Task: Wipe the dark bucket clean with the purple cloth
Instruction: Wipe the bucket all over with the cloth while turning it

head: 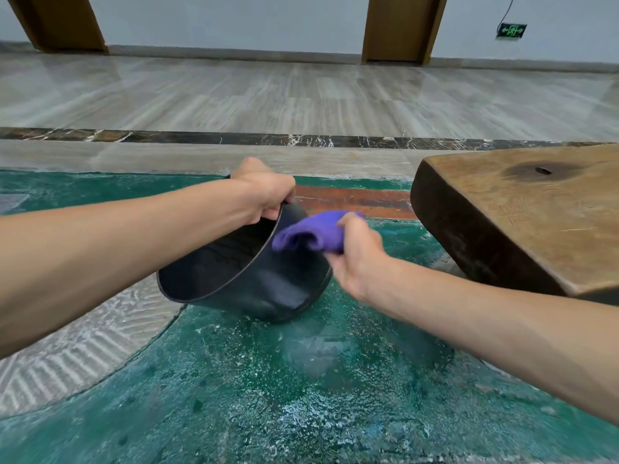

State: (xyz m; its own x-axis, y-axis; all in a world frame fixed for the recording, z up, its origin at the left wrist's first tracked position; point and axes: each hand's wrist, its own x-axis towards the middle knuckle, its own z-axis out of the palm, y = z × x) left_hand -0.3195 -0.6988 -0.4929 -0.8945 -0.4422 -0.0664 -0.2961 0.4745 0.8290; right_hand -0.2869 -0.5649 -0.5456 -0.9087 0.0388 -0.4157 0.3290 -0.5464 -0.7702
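Observation:
The dark bucket [268,286] lies tipped on its side on the green floor, its mouth turned to the left and toward me. My left hand [264,192] grips the far upper part of its rim. My right hand [355,252] is closed on the bunched purple cloth [311,232], which presses against the upper outside wall of the bucket near the rim. The bucket's base rests on the floor at the right. Its far side is hidden behind my left hand.
A thick brown wooden slab [522,212] stands close on the right, just beyond my right forearm. The green patterned floor [301,396] spreads toward me. Grey marble flooring [301,95], a wall and two wooden door frames lie beyond.

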